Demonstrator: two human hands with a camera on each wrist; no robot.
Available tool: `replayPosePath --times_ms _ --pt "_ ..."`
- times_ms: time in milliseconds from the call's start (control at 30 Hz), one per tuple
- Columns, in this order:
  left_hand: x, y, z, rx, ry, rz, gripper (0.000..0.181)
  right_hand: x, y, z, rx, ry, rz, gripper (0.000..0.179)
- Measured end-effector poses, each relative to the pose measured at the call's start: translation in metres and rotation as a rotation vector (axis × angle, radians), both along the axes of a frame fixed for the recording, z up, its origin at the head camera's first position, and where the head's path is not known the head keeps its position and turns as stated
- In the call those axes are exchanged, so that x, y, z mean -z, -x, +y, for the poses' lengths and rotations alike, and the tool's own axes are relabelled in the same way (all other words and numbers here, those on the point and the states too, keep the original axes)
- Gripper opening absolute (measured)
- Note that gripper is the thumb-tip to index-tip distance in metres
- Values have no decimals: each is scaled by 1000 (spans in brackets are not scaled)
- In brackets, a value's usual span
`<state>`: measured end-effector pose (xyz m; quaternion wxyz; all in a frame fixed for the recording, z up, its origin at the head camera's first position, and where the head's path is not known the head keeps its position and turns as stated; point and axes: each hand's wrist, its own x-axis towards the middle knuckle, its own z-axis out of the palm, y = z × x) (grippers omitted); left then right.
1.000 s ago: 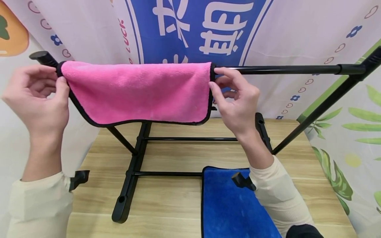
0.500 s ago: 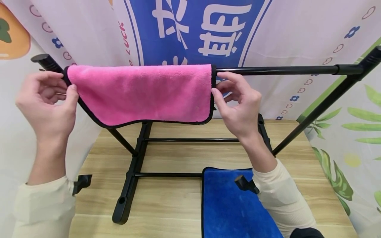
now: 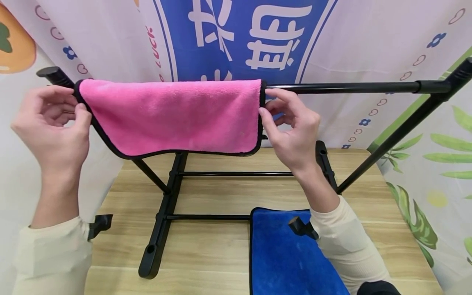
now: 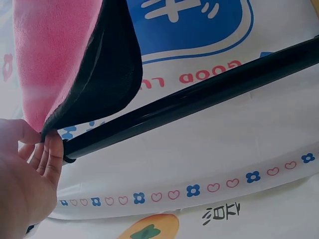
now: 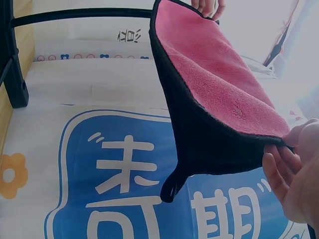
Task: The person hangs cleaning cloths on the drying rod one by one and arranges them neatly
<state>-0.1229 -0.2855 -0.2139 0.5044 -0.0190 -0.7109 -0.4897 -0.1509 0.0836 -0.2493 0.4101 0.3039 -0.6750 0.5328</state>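
A pink plush towel with black edging hangs over the top bar of a black rack, on its left half. My left hand pinches the towel's left edge near the bar between thumb and fingers. At the opposite edge, my right hand pinches the black edging, also just below the bar. The right wrist view shows the towel's dark underside and a small black loop at one corner. In the left wrist view the pink cloth drapes past my left fingers.
A blue towel with black edging lies flat on the wooden table, partly under my right sleeve. The rack's left foot and lower crossbar stand beside it. Behind hangs a printed curtain; the rack's slanted right post rises at the right.
Both hands and the pink towel have shifted slightly right, then back left along the bar. The blue towel has not moved.
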Motion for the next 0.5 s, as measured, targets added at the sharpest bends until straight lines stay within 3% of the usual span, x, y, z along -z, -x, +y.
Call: replayPosePath --times_ms 500 --pt "5 4 1 33 -8 21 23 0 2 -2 -2 -4 14 28"
